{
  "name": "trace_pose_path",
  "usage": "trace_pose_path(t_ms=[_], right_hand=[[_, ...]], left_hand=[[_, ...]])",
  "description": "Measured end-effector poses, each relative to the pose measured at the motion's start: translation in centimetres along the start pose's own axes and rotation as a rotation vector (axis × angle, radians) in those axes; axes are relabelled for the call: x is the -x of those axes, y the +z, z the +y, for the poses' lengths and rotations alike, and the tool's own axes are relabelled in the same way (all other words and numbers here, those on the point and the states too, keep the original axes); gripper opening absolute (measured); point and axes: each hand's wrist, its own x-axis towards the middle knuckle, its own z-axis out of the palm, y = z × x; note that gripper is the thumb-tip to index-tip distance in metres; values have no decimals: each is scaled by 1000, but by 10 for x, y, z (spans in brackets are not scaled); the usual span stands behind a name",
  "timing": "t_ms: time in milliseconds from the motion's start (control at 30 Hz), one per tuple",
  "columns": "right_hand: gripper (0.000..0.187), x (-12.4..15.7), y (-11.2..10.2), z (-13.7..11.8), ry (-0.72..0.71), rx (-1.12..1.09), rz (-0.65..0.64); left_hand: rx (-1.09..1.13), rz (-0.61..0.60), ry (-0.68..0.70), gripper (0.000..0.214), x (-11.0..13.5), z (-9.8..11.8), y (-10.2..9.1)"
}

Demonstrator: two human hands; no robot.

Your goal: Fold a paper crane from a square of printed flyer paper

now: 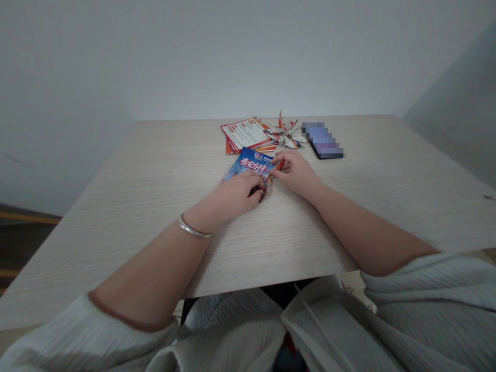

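Observation:
A blue printed sheet of paper [251, 163] with red lettering lies on the light wooden table [155, 181], partly folded. My left hand [237, 192], a silver bangle on its wrist, presses down on the sheet's near edge with curled fingers. My right hand [295, 169] pinches the sheet's right corner between thumb and fingertips. Both hands touch the same sheet.
Behind the sheet lies a small stack of red-and-white leaflets [245, 134]. A folded paper crane [285, 133] stands to their right, and a dark phone [322, 140] lies beside it. A plain wall stands behind the table.

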Motion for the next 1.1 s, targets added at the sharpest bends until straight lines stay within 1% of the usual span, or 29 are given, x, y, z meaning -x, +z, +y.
trace_pose_path(t_ms=[100,133,200,267,333,433,500,567,667,767,800,933,1100], right_hand=[[49,0,2,-1,111,-132,13],[55,0,2,-1,141,-160,5],[57,0,2,-3,169,-175,-15],[53,0,1,-5,160,-174,-27],[55,-1,1,-7,124,-196,-51],[60,-1,-2,-7,20,-216,-122],[54,-1,-4,-5,-56,-161,-141],[43,-1,-7,-2,-102,-77,-128],[28,-1,-11,1,-142,32,-110],[18,-2,-13,-1,-176,88,-118],[15,-2,-14,-2,-174,96,-127],[6,-4,-12,-7,-98,107,-124],[3,-2,-8,-9,76,45,-88]], left_hand=[[13,-13,50,29,0,-2,1],[12,-11,73,29,0,-3,2],[7,-11,119,30,0,-5,5],[3,-9,148,31,0,-8,9],[0,-6,171,32,0,-11,11],[-3,0,190,31,1,-12,13],[-1,-3,181,30,2,-11,12],[6,-15,157,28,3,-9,10],[18,-21,120,28,3,-7,9],[34,-4,89,36,3,-8,8],[40,-2,83,35,3,-8,8],[42,-7,76,21,1,-8,7],[53,-4,42,21,1,-5,4]])
